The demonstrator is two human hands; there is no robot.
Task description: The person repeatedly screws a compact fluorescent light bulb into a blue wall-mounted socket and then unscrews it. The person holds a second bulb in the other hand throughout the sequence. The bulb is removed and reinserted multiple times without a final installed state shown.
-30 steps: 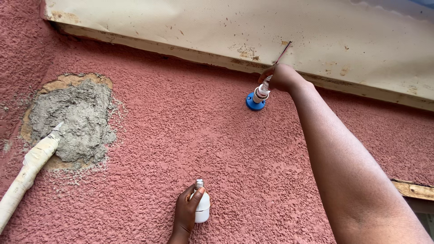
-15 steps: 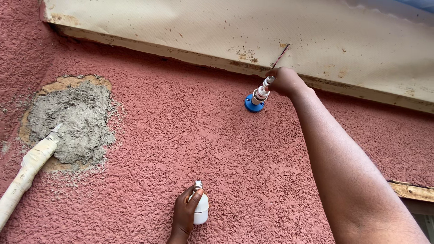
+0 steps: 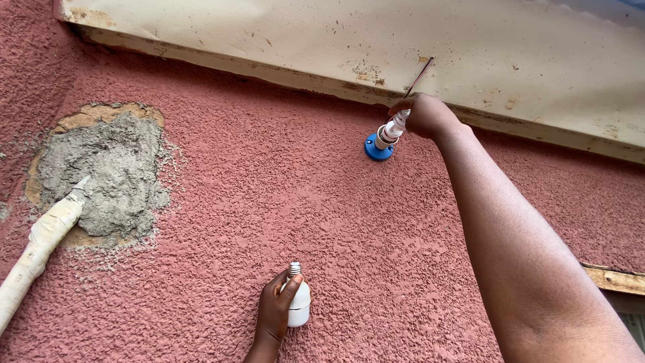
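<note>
Right hand: raised high against the wall, grip closed around the top of the lamp holder; fingers hidden behind the knuckles, so how tightly they close cannot be told.
Lamp holder: white and ribbed, angled out from a round blue base fixed on the red wall; sits just under the board edge, with the hand touching its upper end.
Wire: thin, dark red, running up from the hand across the pale board.
Left hand: low in the view, grip wrapped around a white bulb, thumb laid across its side, pressed against the wall.
Bulb: held upright, metal screw cap pointing up, white body down; well apart from the lamp holder, far below it.
Patch: grey mortar in a broken spot of plaster at the left, rough and lumpy.
Pipe: pale, wrapped, slanting up from the lower left, tip touching the mortar.
Change from half a second ago: almost none; right hand and lamp holder sit slightly lower and left in the view, matching a small shift of the camera; same hold on the holder, same hold on the bulb, wire in the same line.
</note>
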